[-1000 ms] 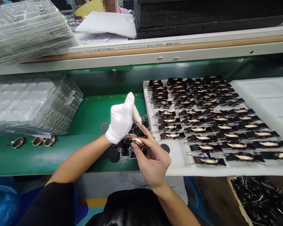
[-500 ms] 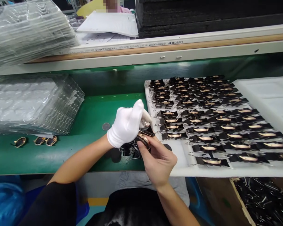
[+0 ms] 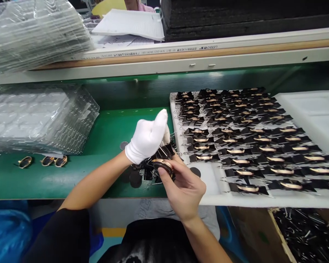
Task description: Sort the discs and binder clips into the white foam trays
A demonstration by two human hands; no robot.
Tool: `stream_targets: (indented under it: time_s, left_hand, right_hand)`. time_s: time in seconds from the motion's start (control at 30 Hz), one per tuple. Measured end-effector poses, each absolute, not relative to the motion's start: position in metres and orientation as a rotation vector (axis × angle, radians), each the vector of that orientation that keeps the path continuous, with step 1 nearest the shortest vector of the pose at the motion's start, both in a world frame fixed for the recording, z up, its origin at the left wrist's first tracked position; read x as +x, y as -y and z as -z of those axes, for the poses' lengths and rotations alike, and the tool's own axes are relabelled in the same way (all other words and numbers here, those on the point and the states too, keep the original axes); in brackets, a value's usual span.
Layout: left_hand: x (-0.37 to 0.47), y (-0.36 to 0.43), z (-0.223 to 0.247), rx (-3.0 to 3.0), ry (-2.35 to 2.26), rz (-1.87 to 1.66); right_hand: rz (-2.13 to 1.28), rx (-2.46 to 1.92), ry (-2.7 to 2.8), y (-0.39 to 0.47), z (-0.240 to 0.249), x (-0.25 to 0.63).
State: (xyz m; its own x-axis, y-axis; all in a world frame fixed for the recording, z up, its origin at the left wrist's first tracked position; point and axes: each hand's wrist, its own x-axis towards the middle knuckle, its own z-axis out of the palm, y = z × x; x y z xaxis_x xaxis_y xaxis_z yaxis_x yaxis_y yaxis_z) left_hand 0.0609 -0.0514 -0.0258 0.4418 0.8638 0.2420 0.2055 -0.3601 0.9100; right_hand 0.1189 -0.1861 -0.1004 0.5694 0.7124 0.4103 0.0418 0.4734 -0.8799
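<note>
Head view: well left of the foam [image 3: 210, 182], glasses [image 3: 60, 161] sit on the desk [image 3: 5, 182]; just left of the foam, the gloved left hand [image 3: 148, 140] has fingers pinching a clip [image 3: 167, 150], the right hand [image 3: 185, 188] pinches a round piece [image 3: 162, 166]; on the foam, clipped parts [image 3: 236, 151] in rows!

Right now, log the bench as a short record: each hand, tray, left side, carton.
Left hand: white-gloved, gripping a black binder clip
Right hand: bare, pinching a round gold-edged piece
Clip on piece: cannot tell, fingers in the way
White tray: rows of clipped pieces
Left side: gold-rimmed eyewear before stacked clear trays
Carton, lower right: loose black clips
</note>
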Motion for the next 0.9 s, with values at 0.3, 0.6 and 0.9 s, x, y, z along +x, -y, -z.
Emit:
stream_targets:
  time_s: [0.3,0.6,0.9]
  left_hand:
    - [0.05,0.052,0.019,2.141,-0.952,-1.22]
    - [0.047,0.051,0.028,2.251,-0.925,-1.208]
    - [0.028,0.025,-0.004,2.065,-0.971,-0.72]
  right_hand:
    - [-0.396,-1.227,0.79,0.179,0.097,0.128]
    - [-0.389,-1.258,0.77,0.174,0.1,0.121]
    - [-0.726,-1.052,0.581,0.181,0.097,0.159]
